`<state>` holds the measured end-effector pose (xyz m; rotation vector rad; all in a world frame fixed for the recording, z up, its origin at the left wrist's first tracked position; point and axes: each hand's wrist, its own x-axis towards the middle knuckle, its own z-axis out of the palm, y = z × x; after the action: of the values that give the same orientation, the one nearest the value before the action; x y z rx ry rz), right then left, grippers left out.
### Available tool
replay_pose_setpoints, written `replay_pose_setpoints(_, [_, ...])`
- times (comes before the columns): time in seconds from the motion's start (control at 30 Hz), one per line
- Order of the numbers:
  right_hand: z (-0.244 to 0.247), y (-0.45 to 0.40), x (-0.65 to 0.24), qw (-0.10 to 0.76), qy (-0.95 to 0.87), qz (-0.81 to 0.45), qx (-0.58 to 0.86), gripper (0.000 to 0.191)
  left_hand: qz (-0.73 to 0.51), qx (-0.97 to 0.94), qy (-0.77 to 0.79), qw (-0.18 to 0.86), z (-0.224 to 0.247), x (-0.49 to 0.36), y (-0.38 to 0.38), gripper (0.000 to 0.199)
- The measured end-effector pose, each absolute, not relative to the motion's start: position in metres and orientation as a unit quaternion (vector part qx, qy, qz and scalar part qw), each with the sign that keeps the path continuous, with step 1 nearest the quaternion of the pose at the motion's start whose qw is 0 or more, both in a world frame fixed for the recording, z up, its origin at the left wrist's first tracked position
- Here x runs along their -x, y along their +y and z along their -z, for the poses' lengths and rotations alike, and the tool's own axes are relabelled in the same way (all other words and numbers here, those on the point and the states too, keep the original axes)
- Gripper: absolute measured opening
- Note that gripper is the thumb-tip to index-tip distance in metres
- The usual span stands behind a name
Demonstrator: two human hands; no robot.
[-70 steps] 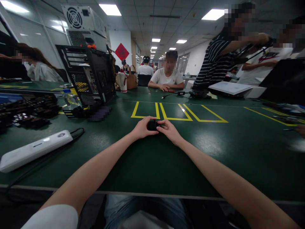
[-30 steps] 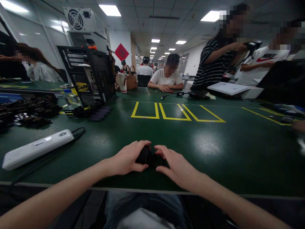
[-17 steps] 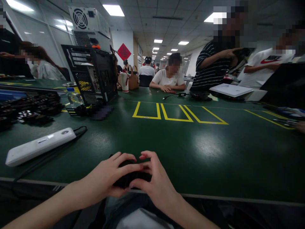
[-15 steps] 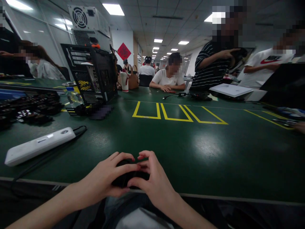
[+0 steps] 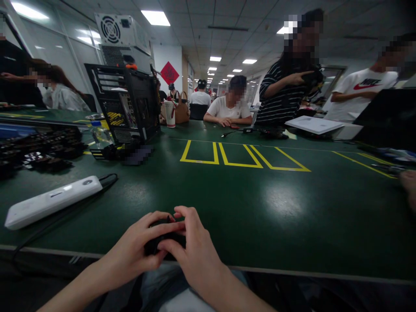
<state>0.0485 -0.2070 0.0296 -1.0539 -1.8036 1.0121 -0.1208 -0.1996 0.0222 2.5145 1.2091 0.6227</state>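
Note:
A small black object (image 5: 152,246) sits between my two hands at the table's near edge, mostly covered by fingers, so its kind cannot be made out. My left hand (image 5: 139,245) is curled around its left side, with the fingers over the top and the thumb below. From the right, my right hand (image 5: 191,247) closes on it, thumb on the near side and fingers arched over the far side. A thin dark tip stands up between the fingertips. Both hands touch or nearly touch each other there.
A white power strip (image 5: 53,201) with a black cable lies at left. Behind it are a pile of black parts (image 5: 48,145), a bottle (image 5: 101,135) and an open computer case (image 5: 130,104). Yellow tape (image 5: 201,162) marks the green table (image 5: 227,208). Another person's hand (image 5: 408,184) is at far right.
Both hands have shifted slightly left with the black object, the right hand further over it. The other person's hand at far right shows more.

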Motion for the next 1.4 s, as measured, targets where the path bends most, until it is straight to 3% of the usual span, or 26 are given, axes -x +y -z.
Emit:
replay_pose_setpoints(0.27, [-0.024, -0.214, -0.067, 0.346, -0.760, -0.345, 0.428, 0.050, -0.217, -0.832, 0.496, 0.123, -0.020, 0.147, -0.201, 0.030])
replay_pose_setpoints(0.5, [-0.016, -0.216, -0.152, 0.333, -0.740, -0.216, 0.543, 0.029, -0.229, -0.779, 0.579, 0.074, -0.011, 0.229, -0.192, 0.035])
replay_pose_setpoints(0.73, [-0.002, -0.214, -0.225, 0.324, -0.702, -0.087, 0.628, 0.027, -0.175, -0.765, 0.616, 0.062, -0.008, 0.251, -0.189, 0.038])
replay_pose_setpoints(0.97, [0.001, -0.212, -0.239, 0.303, -0.723, -0.055, 0.618, 0.025, -0.180, -0.759, 0.626, 0.010, -0.005, 0.271, -0.179, 0.035])
replay_pose_setpoints(1.2, [-0.019, -0.198, -0.229, 0.209, -0.784, -0.085, 0.578, 0.026, -0.137, -0.783, 0.604, 0.056, -0.030, 0.226, -0.154, 0.034])
replay_pose_setpoints(1.4, [-0.049, -0.154, -0.199, 0.126, -0.855, -0.144, 0.482, 0.027, -0.140, -0.836, 0.519, 0.114, -0.036, 0.139, -0.082, 0.039])
